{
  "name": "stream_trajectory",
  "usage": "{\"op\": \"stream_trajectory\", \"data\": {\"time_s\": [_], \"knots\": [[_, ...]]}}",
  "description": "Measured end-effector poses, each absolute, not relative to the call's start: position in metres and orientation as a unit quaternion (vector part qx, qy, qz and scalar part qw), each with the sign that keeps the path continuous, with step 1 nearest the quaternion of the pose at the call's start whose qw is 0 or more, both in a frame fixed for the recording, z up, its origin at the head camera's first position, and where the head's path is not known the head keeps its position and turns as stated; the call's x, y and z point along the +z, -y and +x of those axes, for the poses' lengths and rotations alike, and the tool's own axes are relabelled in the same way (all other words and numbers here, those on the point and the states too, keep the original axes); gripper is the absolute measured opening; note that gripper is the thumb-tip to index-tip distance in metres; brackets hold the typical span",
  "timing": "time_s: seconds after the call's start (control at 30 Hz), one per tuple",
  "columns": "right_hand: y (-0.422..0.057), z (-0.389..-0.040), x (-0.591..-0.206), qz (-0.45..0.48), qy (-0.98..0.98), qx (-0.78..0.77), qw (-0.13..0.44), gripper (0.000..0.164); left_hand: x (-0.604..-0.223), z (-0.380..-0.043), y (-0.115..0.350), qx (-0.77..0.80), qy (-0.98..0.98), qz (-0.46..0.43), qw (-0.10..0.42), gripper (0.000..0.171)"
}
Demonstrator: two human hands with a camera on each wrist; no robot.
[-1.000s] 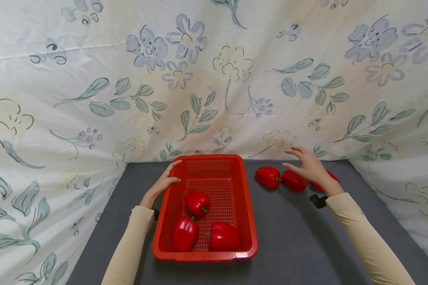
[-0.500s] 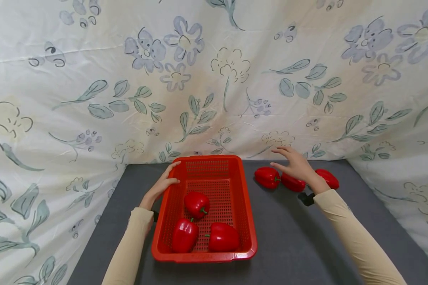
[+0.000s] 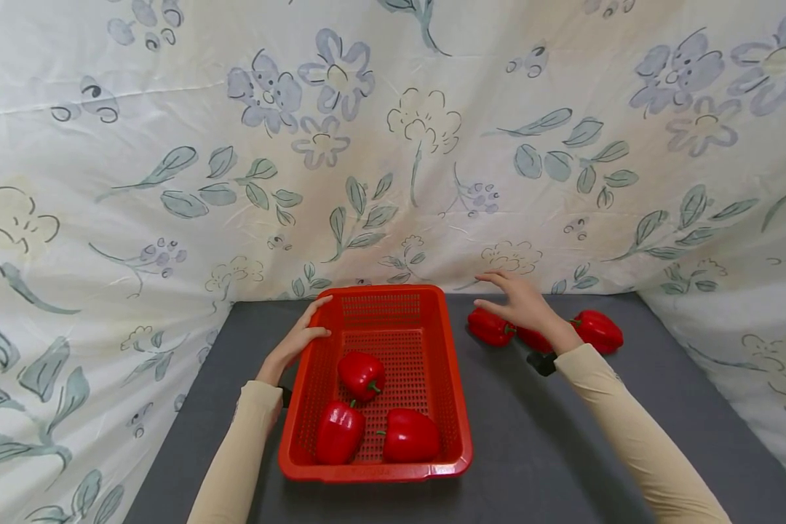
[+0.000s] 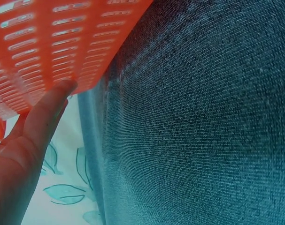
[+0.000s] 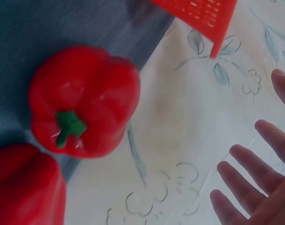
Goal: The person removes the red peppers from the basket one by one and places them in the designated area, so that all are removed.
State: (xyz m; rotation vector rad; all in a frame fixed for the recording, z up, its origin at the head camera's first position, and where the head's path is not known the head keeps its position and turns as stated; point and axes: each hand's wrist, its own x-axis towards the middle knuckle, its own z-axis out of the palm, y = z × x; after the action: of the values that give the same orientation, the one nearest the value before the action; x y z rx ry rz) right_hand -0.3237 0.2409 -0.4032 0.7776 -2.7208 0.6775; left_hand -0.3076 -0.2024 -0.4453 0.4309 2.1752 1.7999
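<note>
My left hand [image 3: 295, 340] holds the left rim of a red plastic basket [image 3: 460, 407]; in the left wrist view a finger [image 4: 50, 110] lies against its slotted outer wall [image 4: 69, 33]. Three red bell peppers lie inside: one in the middle [image 3: 360, 375], one front left [image 3: 340, 433], one front right [image 3: 411, 437]. My right hand [image 3: 522, 304] hovers, fingers spread, over peppers right of the basket. Below it are a left pepper [image 3: 490, 329] and a middle pepper [image 3: 532, 339], partly hidden. Near the right forearm lies another pepper [image 3: 599, 332].
A dark grey cloth [image 3: 517, 451] covers the table. Behind and at both sides hangs a floral curtain [image 3: 367, 218], close to the basket's far end. Dark wrist straps [image 3: 541, 362] sit at both wrists.
My right hand has moved left along the row of peppers, from over the middle one toward the left one, uncovering the rightmost pepper. The left hand and the basket have stayed put.
</note>
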Motion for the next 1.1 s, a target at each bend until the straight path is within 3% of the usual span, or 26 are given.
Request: {"op": "stream_trajectory", "data": {"time_s": [0.5, 0.73, 1.1], "knots": [[-0.201, -0.325, -0.394, 0.286, 0.919, 0.266, 0.054, 0.063, -0.471, -0.326, 0.21, 0.624, -0.755, 0.16, 0.125, 0.068], [-0.178, -0.326, -0.386, 0.309, 0.914, 0.261, 0.026, 0.062, -0.448, -0.312, 0.204, 0.623, -0.754, 0.148, 0.143, 0.069], [-0.15, -0.328, -0.385, 0.377, 0.886, 0.27, 0.012, 0.065, -0.449, -0.314, 0.205, 0.618, -0.759, 0.145, 0.146, 0.07]]}}
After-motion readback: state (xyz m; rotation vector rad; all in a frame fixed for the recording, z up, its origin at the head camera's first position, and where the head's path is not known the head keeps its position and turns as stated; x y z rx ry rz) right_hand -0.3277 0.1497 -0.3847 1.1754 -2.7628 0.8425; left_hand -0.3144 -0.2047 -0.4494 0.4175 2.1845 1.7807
